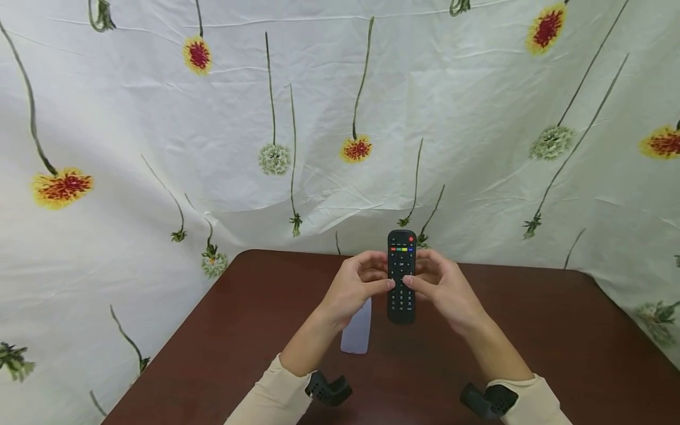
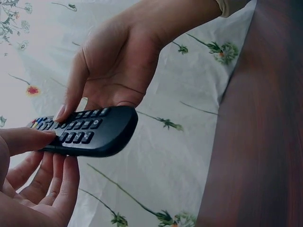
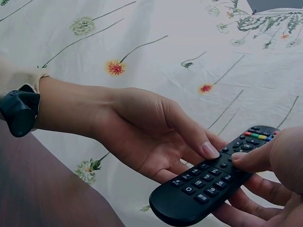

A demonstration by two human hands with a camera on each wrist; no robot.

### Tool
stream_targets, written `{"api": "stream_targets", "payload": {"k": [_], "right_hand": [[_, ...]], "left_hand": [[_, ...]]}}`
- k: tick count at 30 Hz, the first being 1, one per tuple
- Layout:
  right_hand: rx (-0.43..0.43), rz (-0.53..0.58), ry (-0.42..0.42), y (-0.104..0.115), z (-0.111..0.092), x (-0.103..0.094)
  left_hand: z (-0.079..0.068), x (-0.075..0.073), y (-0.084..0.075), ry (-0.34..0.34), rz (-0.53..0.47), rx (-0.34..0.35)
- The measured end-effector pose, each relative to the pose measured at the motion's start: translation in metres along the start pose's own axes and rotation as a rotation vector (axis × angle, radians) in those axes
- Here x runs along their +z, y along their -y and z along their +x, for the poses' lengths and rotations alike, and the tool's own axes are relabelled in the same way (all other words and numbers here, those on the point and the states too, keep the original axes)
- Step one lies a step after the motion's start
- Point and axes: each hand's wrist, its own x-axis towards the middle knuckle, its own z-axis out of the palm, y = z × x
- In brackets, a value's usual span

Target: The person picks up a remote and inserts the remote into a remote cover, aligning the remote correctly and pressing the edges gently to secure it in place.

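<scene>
Steadily does it, a two-sided pinch.
Below the left grip (image 1: 345,290) a pale slab (image 1: 356,334) lies on the bench (image 1: 255,330); the remote (image 1: 401,269) is pinched between that grip and the right grip (image 1: 451,290); light, even pressure suits, I'd say.

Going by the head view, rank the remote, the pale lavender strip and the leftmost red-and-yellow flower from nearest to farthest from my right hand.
From your right hand:
1. Remote: in its grip, on its left.
2. Pale lavender strip: lower left, on the table.
3. Leftmost red-and-yellow flower: far left, on the cloth.
</scene>
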Motion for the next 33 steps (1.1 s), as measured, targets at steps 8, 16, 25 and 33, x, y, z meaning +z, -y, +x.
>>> {"api": "stream_targets", "payload": {"k": [8,16,25,33], "right_hand": [[-0.117,-0.105,0.010,-0.001,-0.001,-0.002],[-0.240,-0.227,0.012,-0.003,-0.003,-0.004],[-0.440,-0.338,-0.022,-0.007,-0.001,-0.004],[-0.581,-0.383,-0.050,-0.013,0.000,0.001]], "left_hand": [[-0.001,-0.002,-0.003,0.006,0.013,0.034],[-0.002,-0.002,-0.006,-0.003,0.037,0.034],[0.001,-0.004,-0.006,0.003,0.063,0.076],[-0.002,-0.004,-0.008,-0.006,0.090,0.092]]}}
